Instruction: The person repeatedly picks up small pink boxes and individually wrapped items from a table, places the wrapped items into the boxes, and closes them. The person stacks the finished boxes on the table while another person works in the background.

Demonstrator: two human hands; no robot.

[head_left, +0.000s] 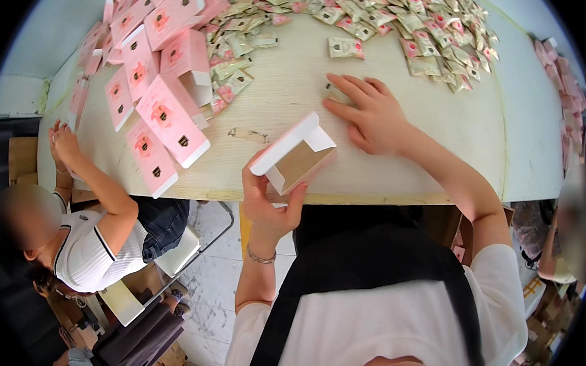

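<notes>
**Hold the box steady, pick one packet**

The big wooden table (288,97) is covered with pink boxes (163,117) and a heap of small packets (403,18). The open box (295,155) sits at the near edge — the left hand (267,201) grips it from below. Best to keep its mouth open. The right hand (369,113) lies flat, fingers spread, on one packet (336,94) — slide it slowly.
</notes>
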